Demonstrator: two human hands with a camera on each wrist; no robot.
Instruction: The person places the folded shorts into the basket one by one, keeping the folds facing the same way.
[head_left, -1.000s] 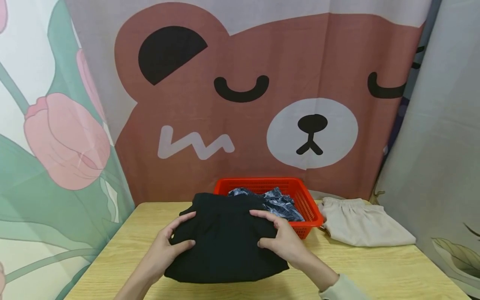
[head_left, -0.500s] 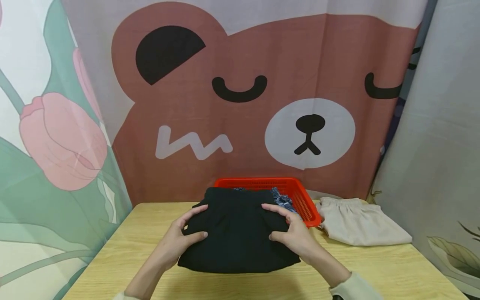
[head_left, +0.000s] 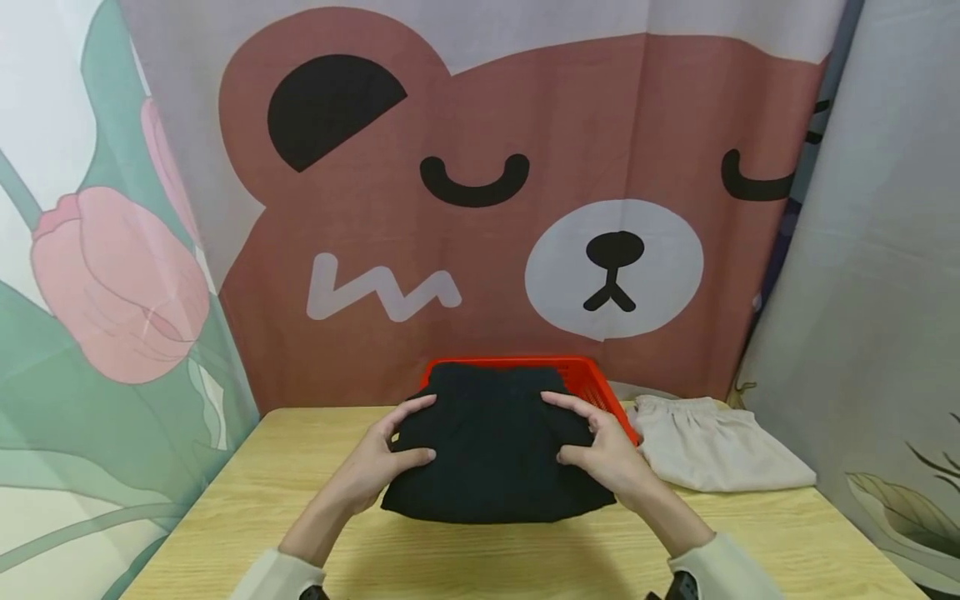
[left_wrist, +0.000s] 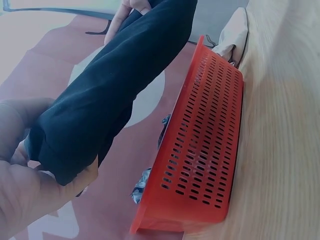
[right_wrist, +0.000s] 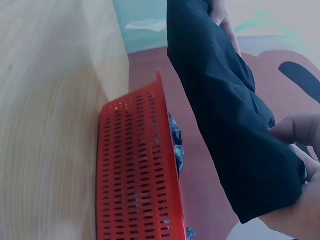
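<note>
A folded black garment (head_left: 498,450) with a band along its far edge is held up level by both hands. My left hand (head_left: 375,462) grips its left side, thumb on top and other fingers partly hidden beneath. On the opposite side, my right hand (head_left: 611,454) grips it the same way. Both wrist views show the cloth raised above the red perforated basket (left_wrist: 200,140). From the head, the garment covers most of the basket's opening. Blue-and-white patterned cloth (right_wrist: 176,145) shows at the basket's rim in the wrist views.
A folded beige garment (head_left: 720,450) with a gathered waist lies on the table right of the basket. The wooden table (head_left: 300,467) ends at a curtain (head_left: 337,358) with a bear print. More curtains hang on the left and right.
Both hands have carried the black garment forward and slightly right, from in front of the basket to over it in the head view. The patterned cloth is now hidden there.
</note>
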